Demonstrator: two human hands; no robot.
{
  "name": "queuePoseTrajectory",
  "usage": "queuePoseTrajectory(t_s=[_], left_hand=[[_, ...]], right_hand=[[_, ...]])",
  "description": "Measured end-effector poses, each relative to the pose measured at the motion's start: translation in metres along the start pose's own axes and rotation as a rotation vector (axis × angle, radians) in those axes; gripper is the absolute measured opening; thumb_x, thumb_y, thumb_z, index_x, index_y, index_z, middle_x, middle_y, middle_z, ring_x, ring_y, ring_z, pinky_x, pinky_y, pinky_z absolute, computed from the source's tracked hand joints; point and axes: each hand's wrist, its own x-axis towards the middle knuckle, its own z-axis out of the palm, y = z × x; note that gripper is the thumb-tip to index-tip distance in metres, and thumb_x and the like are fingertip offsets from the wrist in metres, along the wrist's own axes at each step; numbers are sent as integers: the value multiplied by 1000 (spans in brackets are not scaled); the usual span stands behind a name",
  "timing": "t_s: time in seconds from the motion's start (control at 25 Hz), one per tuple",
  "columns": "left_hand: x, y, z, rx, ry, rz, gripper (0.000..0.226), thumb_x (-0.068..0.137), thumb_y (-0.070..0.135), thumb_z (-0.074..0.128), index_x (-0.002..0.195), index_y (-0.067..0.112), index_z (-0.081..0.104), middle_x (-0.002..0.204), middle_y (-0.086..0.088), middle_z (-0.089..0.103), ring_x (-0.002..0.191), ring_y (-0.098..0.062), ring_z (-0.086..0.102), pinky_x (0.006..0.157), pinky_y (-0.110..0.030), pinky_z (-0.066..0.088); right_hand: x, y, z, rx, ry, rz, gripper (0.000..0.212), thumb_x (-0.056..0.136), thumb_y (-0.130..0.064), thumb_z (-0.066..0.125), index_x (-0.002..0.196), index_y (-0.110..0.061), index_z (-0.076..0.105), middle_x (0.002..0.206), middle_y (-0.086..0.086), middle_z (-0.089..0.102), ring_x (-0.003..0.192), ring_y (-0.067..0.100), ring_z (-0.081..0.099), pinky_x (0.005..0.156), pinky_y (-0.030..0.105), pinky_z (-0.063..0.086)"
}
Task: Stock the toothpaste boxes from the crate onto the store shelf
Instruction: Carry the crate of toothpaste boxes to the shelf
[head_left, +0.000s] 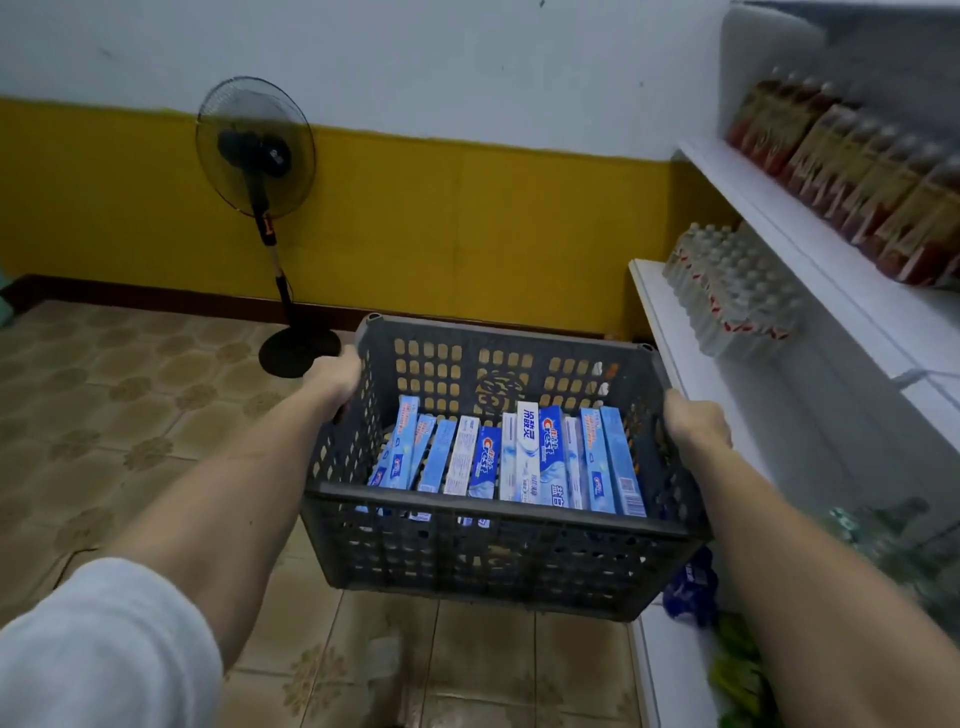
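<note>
Overhead, left hand (336, 376) and right hand (693, 423) grip the gray crate (498, 551) of toothpaste boxes (511, 457) above tiled floor (130, 415); white shelves (779, 223) rise beside the right hand, a fan (255, 148) beyond the left.

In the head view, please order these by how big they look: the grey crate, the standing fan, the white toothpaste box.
1. grey crate, nearest the camera
2. standing fan, farther away, so real size unsure
3. white toothpaste box

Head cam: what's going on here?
A person carries a dark grey perforated plastic crate off the tiled floor, left hand and right hand gripping opposite side rims. Blue-and-white toothpaste boxes stand in a row inside. The white store shelf is to the right; nothing is stocked yet.
</note>
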Motion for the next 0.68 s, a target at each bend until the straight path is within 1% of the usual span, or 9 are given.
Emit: queuePoseTrajectory(t_s=[0.08,0.12,0.16,0.24,0.28,0.36,0.44,0.56,0.68], left_hand=[[46,17,24,31,-37,18,78,93,60,26,122,-3,61,105,-23,69,78,-35,65,62,-33,43],[74,28,36,43,-63,17,76,94,60,27,123,-2,60,106,-23,68,81,-35,66,61,-33,43],[101,38,47,58,-100,13,76,95,60,28,125,-2,59,111,-24,67,91,-37,67,64,-34,46],[146,60,68,99,-175,10,77,95,62,30,128,-2,57,121,-26,64,108,-42,63,82,-43,52],[165,69,76,116,-213,9,78,95,63,31,129,-3,56,123,-27,63,111,-43,61,90,-48,50],[209,97,98,153,-274,17,80,94,65,32,127,-4,58,122,-28,63,111,-45,61,94,-50,49],[237,120,119,185,-299,55,83,91,66,34,127,-5,58,120,-27,64,108,-45,62,89,-48,51],[276,163,171,278,-371,86,77,94,63,34,126,-4,55,112,-24,66,97,-41,64,70,-38,50],[301,194,239,352,-442,122,71,96,61,32,114,-2,58,92,-17,66,82,-34,63,74,-38,49]], right_hand=[[28,-12,32,-6,17,54,58,95,-42,46,132,3,52,129,24,57,114,40,55,77,33,36],[42,-18,50,-3,25,88,59,95,-42,46,132,3,53,129,24,58,114,39,55,78,33,36],[54,-24,67,7,32,125,60,94,-43,46,131,3,53,129,24,58,114,39,56,78,33,37],[75,-37,97,34,55,192,61,93,-46,46,130,2,55,129,23,59,113,39,57,80,34,39],[84,-42,109,44,66,220,62,93,-47,46,130,2,55,129,23,59,113,39,57,81,35,40],[108,-53,135,82,94,300,62,92,-47,47,129,2,56,129,23,59,113,39,57,85,36,42],[120,-55,150,120,117,356,63,91,-48,46,128,3,56,128,24,60,112,39,58,89,36,44],[154,-51,169,157,173,467,64,91,-49,43,126,3,57,124,23,61,108,38,59,88,38,45],[194,-35,186,214,249,558,63,90,-48,42,124,3,57,120,22,62,104,37,60,86,38,48]])
